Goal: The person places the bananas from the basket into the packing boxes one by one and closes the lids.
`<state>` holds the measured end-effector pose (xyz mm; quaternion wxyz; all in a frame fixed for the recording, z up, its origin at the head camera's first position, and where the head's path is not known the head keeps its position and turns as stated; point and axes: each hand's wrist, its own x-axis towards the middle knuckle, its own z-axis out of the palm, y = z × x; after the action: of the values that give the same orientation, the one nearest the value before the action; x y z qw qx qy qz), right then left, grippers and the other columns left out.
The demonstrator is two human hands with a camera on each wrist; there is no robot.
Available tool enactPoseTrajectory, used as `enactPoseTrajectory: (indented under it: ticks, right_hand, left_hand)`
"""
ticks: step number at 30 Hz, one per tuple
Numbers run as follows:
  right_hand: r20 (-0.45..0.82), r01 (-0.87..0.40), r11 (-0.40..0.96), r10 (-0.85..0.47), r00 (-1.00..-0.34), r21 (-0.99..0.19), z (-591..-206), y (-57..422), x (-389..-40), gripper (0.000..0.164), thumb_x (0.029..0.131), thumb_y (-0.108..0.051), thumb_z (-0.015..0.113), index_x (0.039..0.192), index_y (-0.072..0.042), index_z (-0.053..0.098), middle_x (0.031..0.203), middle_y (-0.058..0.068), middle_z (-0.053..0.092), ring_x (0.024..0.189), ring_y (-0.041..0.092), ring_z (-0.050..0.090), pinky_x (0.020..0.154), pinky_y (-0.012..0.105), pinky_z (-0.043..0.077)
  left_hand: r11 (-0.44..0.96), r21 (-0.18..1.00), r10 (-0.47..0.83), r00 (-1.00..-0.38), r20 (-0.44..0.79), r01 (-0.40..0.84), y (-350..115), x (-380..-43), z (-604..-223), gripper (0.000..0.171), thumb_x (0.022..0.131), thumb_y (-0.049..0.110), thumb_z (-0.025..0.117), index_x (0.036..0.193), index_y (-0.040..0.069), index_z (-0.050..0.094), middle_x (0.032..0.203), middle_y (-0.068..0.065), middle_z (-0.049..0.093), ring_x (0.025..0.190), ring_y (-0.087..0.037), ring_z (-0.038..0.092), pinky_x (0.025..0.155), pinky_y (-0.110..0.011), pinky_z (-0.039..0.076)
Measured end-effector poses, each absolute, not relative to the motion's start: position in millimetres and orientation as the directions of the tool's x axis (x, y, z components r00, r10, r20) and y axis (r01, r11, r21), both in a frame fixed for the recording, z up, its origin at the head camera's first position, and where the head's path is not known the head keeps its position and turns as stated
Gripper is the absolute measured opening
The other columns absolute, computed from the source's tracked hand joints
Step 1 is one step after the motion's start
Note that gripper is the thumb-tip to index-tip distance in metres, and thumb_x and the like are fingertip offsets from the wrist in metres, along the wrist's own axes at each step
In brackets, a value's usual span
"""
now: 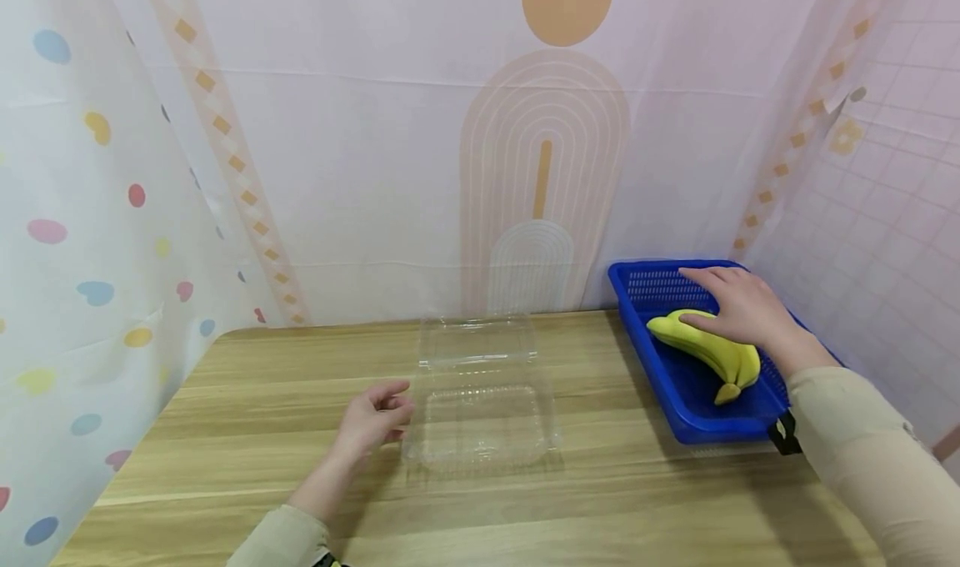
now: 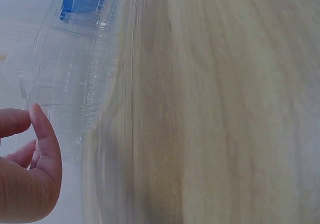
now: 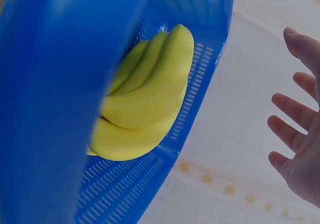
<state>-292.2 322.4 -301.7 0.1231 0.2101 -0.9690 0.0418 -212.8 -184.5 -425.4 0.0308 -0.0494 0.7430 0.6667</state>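
Note:
A clear plastic clamshell container lies on the table with its lid raised at the back. My left hand is at its left side, fingers loosely bent, fingertips right at the edge. From the left wrist, the thumb of that hand overlaps the lower end of the container. A bunch of yellow bananas sits in a blue basket. Over the basket, my right hand is spread above the bananas. In the right wrist view the fingers are apart, with nothing between them.
The wooden table meets a patterned curtain at the back, and more curtains hang at both sides. The basket's raised wall fills the left of the right wrist view. A black strap is at the basket's near right corner.

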Motion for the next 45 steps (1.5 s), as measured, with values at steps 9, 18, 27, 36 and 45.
enactPoseTrajectory:
  ticks: [9, 18, 27, 36, 45]
  right_hand:
    - [0.199, -0.403, 0.912, -0.382, -0.903, -0.079, -299.2, 328.6, -308.9, 0.071, 0.092, -0.038, 0.069, 0.146, 0.000, 0.043, 0.139, 0.032, 0.047, 0.126, 0.053, 0.040, 0.101, 0.073, 0.031]
    - [0.170, -0.383, 0.915, -0.361, -0.917, -0.126, -301.6, 334.9, -319.2, 0.072, 0.094, -0.040, 0.066, 0.146, 0.003, 0.041, 0.141, 0.035, 0.043, 0.127, 0.055, 0.037, 0.103, 0.073, 0.028]
    - [0.170, -0.375, 0.918, -0.352, -0.920, -0.131, -305.5, 338.3, -326.2, 0.070, 0.095, -0.040, 0.066, 0.146, 0.001, 0.041, 0.140, 0.035, 0.044, 0.127, 0.055, 0.037, 0.102, 0.073, 0.028]
    - [0.167, -0.383, 0.914, -0.359, -0.918, -0.138, -312.0, 336.9, -329.5, 0.071, 0.095, -0.042, 0.065, 0.148, -0.001, 0.040, 0.141, 0.034, 0.042, 0.129, 0.054, 0.034, 0.104, 0.074, 0.024]
    - [0.165, -0.413, 0.905, -0.394, -0.904, -0.104, -317.3, 335.1, -334.0, 0.070, 0.094, -0.041, 0.066, 0.147, -0.001, 0.042, 0.142, 0.032, 0.043, 0.129, 0.053, 0.036, 0.106, 0.071, 0.025]
  left_hand:
    - [0.108, 0.988, -0.041, -0.994, -0.106, -0.110, -185.3, -212.5, -426.6, 0.048, 0.092, -0.008, 0.062, 0.137, -0.013, 0.047, 0.098, -0.010, 0.060, 0.077, -0.013, 0.059, 0.063, -0.025, 0.058]
    - [0.101, 0.989, -0.047, -0.993, -0.105, -0.110, -183.0, -210.5, -425.7, 0.048, 0.092, -0.009, 0.062, 0.137, -0.013, 0.047, 0.096, -0.009, 0.059, 0.077, -0.013, 0.059, 0.061, -0.024, 0.057]
    - [0.109, 0.988, -0.051, -0.993, -0.104, -0.109, -182.7, -208.6, -426.0, 0.048, 0.092, -0.008, 0.063, 0.137, -0.012, 0.048, 0.098, -0.009, 0.060, 0.078, -0.014, 0.059, 0.062, -0.025, 0.057]
    - [0.122, 0.987, -0.041, -0.994, -0.102, -0.106, -184.0, -206.8, -427.9, 0.049, 0.092, -0.006, 0.065, 0.138, -0.012, 0.048, 0.099, -0.010, 0.060, 0.078, -0.016, 0.060, 0.062, -0.026, 0.058]
    - [0.122, 0.987, -0.045, -0.994, -0.104, -0.109, -183.3, -204.5, -426.9, 0.049, 0.092, -0.007, 0.064, 0.137, -0.011, 0.049, 0.099, -0.010, 0.061, 0.078, -0.015, 0.060, 0.062, -0.025, 0.058]
